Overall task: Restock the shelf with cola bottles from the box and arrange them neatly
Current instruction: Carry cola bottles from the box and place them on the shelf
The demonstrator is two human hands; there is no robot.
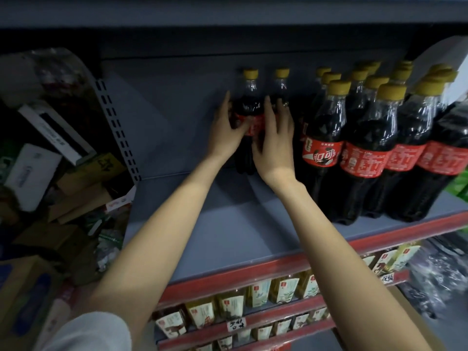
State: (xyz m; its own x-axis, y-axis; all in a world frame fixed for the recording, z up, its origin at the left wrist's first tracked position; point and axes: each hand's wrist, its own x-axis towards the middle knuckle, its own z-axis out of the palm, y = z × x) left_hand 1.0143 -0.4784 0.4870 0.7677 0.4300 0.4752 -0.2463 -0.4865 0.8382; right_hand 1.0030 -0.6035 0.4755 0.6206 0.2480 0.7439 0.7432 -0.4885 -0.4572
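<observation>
**A:** Starting nearest: red price rails (253, 323) on the lower shelves, with rows of small yellow-labelled bottles (255, 291) under them. Nothing at risk down there, unless something gets dropped from above.

**B:** Agreed. Above that, the grey metal shelf (222, 224) is bare across its front and left. On the right a block of dark plastic cola bottles with red labels and yellow caps (364, 148) is stood several rows deep, right up to the front edge.

**A:** And at the back, two more of those yellow-capped cola bottles are being handled. The left one (249, 107) is held by the left hand (228, 133), fingers curled round its label, thumb near the front. The right one (282, 84) is mostly hidden behind the right hand (274, 143), whose fingers are wrapped around it, so that grip is closed on the bottle too.

**B:** So what could go wrong? Probably tipping. Both are gripped around the middle at full reach, and they're tall and narrow, so if one is let go while tilted it could be knocked into its neighbour.

**A:** Also, the right wrist is just beside the front-left bottle of the big block. A careless pull-back could clip it, and it could be sent over the rail.

**B:** The box isn't clearly seen, by the way. Only cardboard clutter (68, 193) off to the left, too messy to tell.
</observation>
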